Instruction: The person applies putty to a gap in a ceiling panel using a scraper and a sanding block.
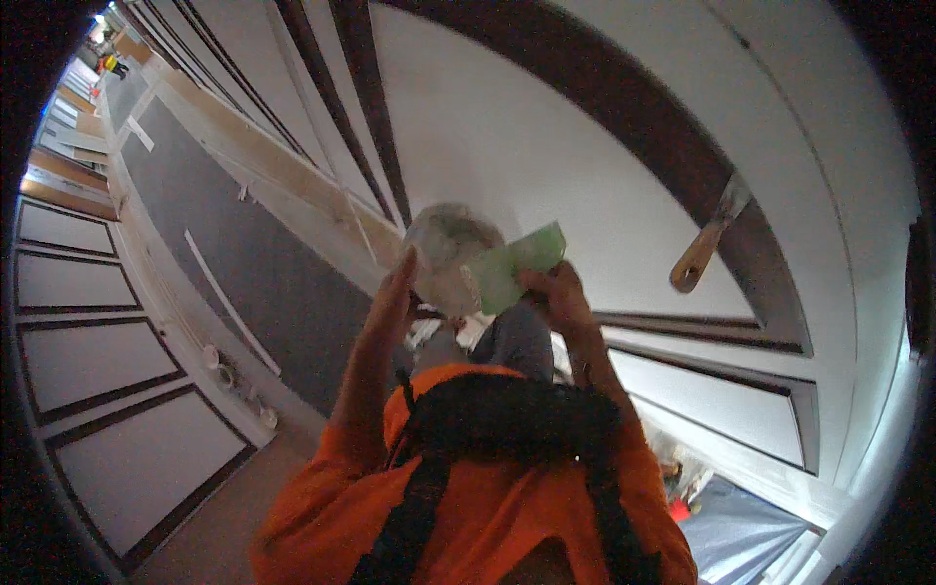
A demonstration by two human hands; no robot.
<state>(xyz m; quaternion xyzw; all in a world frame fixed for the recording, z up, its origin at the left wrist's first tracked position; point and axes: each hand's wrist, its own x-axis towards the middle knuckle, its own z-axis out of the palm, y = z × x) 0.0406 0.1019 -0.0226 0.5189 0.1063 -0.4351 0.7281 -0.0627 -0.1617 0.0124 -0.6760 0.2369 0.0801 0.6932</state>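
Head view: green blade [499, 280], pinched in right hand [556, 293], overlapping pale round tub [445, 237] held at its side by left hand [394, 287]; blade likely light, springy, best pinched by its edge; tub probably heavier.

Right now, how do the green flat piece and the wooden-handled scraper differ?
The green flat piece is a broad sheet with no separate handle visible, while the wooden-handled scraper is long and narrow.
The green flat piece is held in the right hand; no hand touches the wooden-handled scraper, whose blade overlaps dark trim in the picture.
Both appear tilted in view.
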